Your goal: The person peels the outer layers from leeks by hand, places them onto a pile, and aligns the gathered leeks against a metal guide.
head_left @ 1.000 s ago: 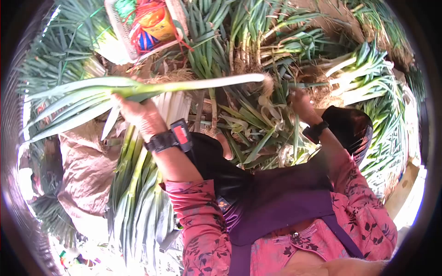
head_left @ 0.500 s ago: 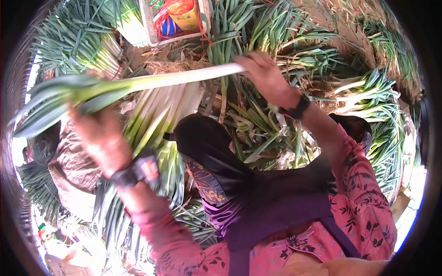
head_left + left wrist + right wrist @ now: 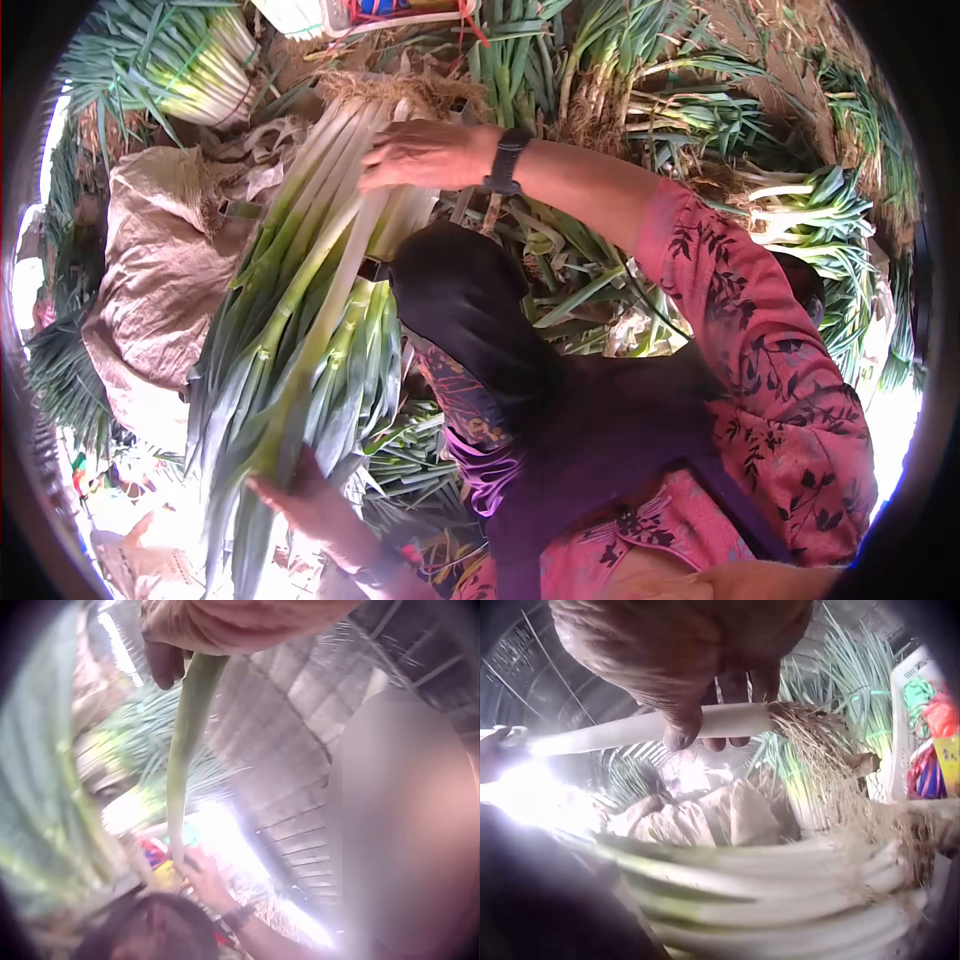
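A single leek (image 3: 345,265) stretches between my two hands, above a pile of leeks (image 3: 265,290) that lies with roots at the far end. My right hand (image 3: 430,155) grips its white shank just below the roots; thumb and fingers wrap it in the right wrist view, where the root tuft (image 3: 810,731) sticks out past the hand (image 3: 682,652). Down at the green end, my left hand (image 3: 320,510) holds the leaves. Its fingers curl around the green part (image 3: 196,690) in the left wrist view.
A beige sack (image 3: 165,280) lies left of the pile. Tied leeks (image 3: 200,70) stand at the back left, near a white basket (image 3: 405,18) of coloured string. More leeks (image 3: 815,215) lie at the right. My dark-clad knee (image 3: 450,280) is beside the pile.
The leek has swung from lying across the view to pointing toward me over the pile. My right hand took its root end and moved left; my left hand came down and nearer with the leaves.
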A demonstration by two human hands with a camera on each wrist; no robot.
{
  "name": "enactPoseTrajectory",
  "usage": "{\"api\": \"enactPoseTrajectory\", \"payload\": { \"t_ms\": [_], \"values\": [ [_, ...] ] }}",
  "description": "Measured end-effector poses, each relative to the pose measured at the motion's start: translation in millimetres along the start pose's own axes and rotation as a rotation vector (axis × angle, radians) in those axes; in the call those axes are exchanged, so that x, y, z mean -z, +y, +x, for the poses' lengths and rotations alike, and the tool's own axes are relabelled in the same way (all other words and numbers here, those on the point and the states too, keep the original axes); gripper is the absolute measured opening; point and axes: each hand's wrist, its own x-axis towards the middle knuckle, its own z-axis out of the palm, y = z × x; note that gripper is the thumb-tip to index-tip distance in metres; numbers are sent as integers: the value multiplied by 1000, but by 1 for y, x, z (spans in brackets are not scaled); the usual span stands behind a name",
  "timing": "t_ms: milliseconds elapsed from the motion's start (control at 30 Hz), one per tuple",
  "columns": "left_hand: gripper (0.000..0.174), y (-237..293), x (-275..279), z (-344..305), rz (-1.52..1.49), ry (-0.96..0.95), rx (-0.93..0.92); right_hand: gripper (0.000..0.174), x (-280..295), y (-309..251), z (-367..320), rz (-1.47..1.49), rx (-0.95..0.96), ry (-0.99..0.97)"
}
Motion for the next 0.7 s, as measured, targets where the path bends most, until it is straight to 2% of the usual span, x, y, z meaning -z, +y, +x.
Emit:
{"api": "enactPoseTrajectory", "payload": {
  "t_ms": [33,67,100,133,167,200,233,267,300,367,400,433,467,500,533,567,600,633,667,700],
  "values": [
    [58,10,-18,-5,-393,73,371,40,-5,1,-3,-12,22,33],
    [58,0,-17,-6,-387,73,379,38,-7,8,-5,-54,19,30],
    [57,-17,-16,-8,-147,-93,308,38,-10,14,-5,-46,16,26],
    [56,-26,-16,-9,91,-260,230,28,-12,23,-4,-55,-3,11],
    [58,-9,-27,-10,198,-352,374,18,-11,31,-4,-68,-25,-1],
    [59,11,-40,-4,-44,-409,575,8,-10,39,-10,-59,-16,-2],
    [60,32,-57,2,-292,-457,775,8,-10,46,-16,-58,-22,-4],
    [48,30,-64,-8,20,-655,413,13,-14,53,-24,-156,-133,-137],
    [48,32,-65,-1,18,-660,414,18,-16,60,-30,-256,-244,-271],
    [34,49,-71,32,-553,-950,1241,16,-24,71,-33,-288,-233,-249],
    [34,71,-88,31,-250,-798,863,16,-16,63,-29,-290,-277,-309],
    [34,63,-83,41,-198,-828,553,15,-13,58,-28,-295,-323,-370],
    [40,68,-92,60,72,-889,234,15,-20,62,-33,-295,-324,-372],
    [48,74,-105,81,340,-919,-91,14,-34,70,-42,-434,-183,-203],
    [60,61,-112,96,561,-993,-296,14,-44,72,-45,-559,-36,-27],
    [74,45,-116,107,792,-1060,-502,14,-40,67,-42,-545,-29,-16],
    [74,31,-119,114,813,-1065,-491,14,-27,58,-37,-507,-99,-182],
    [85,15,-122,119,857,-1135,-533,14,-17,50,-32,-471,-164,-351],
    [95,2,-125,119,889,-1201,-577,13,-14,49,-28,-424,-200,-367],
    [95,-7,-126,116,890,-1206,-567,13,-17,49,-29,-417,-195,-371]
  ]
}}
